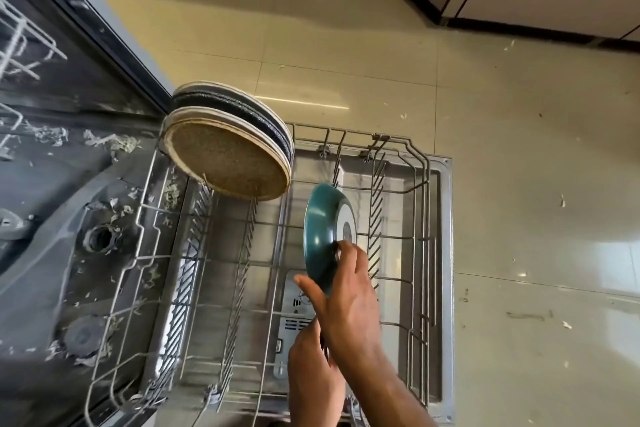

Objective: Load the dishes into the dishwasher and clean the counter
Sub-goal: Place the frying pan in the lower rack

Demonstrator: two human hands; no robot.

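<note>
Bright daylight glares off my floor tiles (620,253); the dishwasher tub (52,184) looks dim, blurred, edges bent.

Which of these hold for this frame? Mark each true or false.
1. Plates stand on edge at the rack's far left corner. True.
2. The teal pan lies flat on the floor. False: it is held on edge over the rack.
3. The right hand holds the pan. True.
4. The rack is packed full. False: most tine rows are bare.
5. The left hand grips a plate. False: it is near the pan's handle, its grip hidden.
</note>
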